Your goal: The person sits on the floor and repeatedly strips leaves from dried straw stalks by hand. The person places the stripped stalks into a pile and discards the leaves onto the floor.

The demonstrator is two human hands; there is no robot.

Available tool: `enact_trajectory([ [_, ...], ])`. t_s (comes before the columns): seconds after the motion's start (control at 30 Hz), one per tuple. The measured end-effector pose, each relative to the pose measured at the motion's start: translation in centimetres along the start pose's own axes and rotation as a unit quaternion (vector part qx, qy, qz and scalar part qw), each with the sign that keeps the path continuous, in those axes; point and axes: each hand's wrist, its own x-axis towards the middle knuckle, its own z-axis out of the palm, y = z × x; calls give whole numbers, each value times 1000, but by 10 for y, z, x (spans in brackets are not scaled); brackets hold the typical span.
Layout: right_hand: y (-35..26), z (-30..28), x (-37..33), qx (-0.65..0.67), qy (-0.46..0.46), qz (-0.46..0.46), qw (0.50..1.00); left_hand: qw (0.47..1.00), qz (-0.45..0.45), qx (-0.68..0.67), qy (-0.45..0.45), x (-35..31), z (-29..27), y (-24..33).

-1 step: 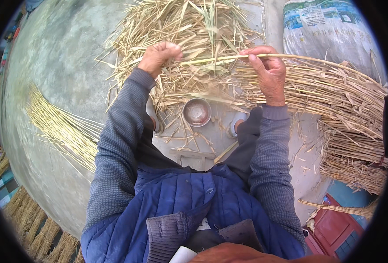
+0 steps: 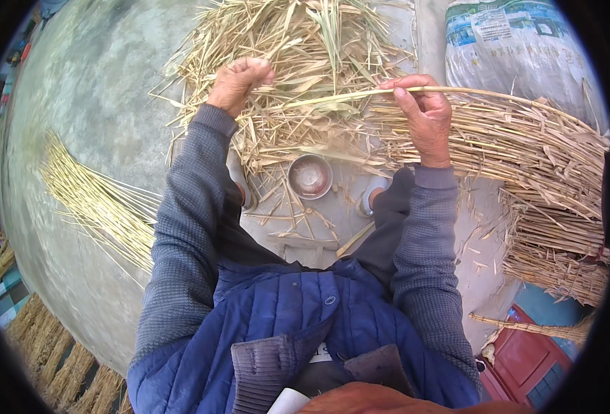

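Note:
My right hand (image 2: 425, 117) pinches a long dry stalk (image 2: 487, 92) between thumb and fingers. The stalk runs off to the right above a bundle of similar stalks (image 2: 498, 134), and its paler, leafy end (image 2: 332, 99) points left. Over the left part of a heap of dry leaves and husks (image 2: 256, 34), my left hand (image 2: 239, 84) is closed, thumb against fingers. Whatever those fingers grip, if anything, is hidden. Between the two hands, part of the stalk's leafy end blends into the heap.
A small metal bowl (image 2: 310, 176) stands on the floor between my feet. Peeled pale stalks (image 2: 101, 200) lie at left. A large plastic sack (image 2: 518, 55) sits at the far right, above more stalk bundles (image 2: 556, 238). Brushy dry bundles (image 2: 56, 352) lie at lower left, a red piece (image 2: 529, 352) at lower right.
My left hand has moved a little to the left, away from the stalk's leafy end. My right hand, still pinching the stalk, has barely shifted.

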Motion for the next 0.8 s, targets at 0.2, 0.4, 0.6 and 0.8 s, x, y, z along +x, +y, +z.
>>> enact_trajectory([
  [0.2,16,3,-2,-1,68,79,995,873,116,430,196,10,-42,25],
  [0.4,34,25,3,6,79,102,992,710,309,633,-15,4,36,11],
  [0.6,29,27,7,24,102,98,990,885,11,465,-24,6,-2,21],
  [0.8,29,28,9,24,92,96,991,920,-74,369,-110,15,-39,-8],
])
